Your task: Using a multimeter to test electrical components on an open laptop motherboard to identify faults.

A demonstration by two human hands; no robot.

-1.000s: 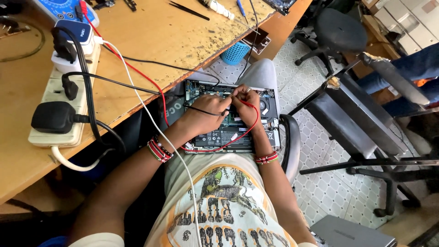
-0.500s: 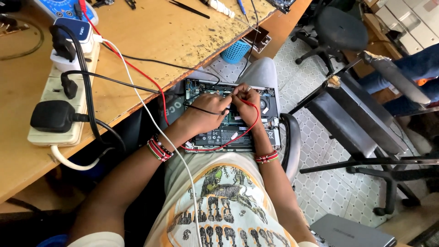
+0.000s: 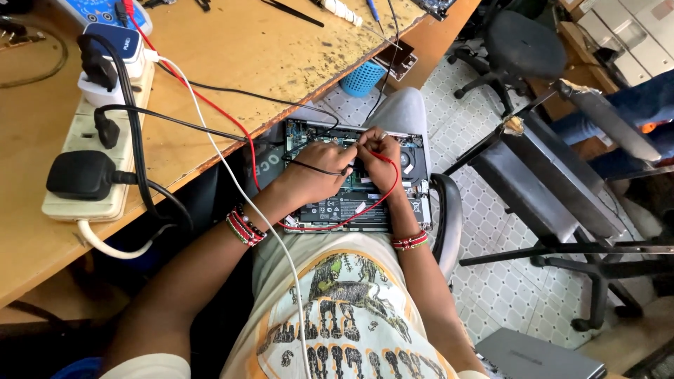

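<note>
The tips of both probes are hidden under the fingers, so their contact points on the board cannot be made out. The opened laptop (image 3: 358, 200) is seen resting on the person's lap, just beside the edge of the bench (image 3: 232, 63), its back cover off and its internals exposed; its near edge is partly covered by the forearms. A red lead (image 3: 210, 105) and a black lead (image 3: 210, 130) are trailed from the bench down to the laptop, and a white cable (image 3: 267, 224) is draped across the left forearm. A power strip (image 3: 98, 161) with a black plug is noted at the left of the bench. A blue basket (image 3: 363, 77) is seen on the floor beyond the laptop, and dark office chairs are placed well apart to the right. The left hand (image 3: 319, 172) is curled, palm down, and closed on the black probe (image 3: 319, 168). The right hand (image 3: 379, 158) is pinched shut on the red probe (image 3: 379, 156). Both wrists are bent inward, the hands almost touching.
</note>
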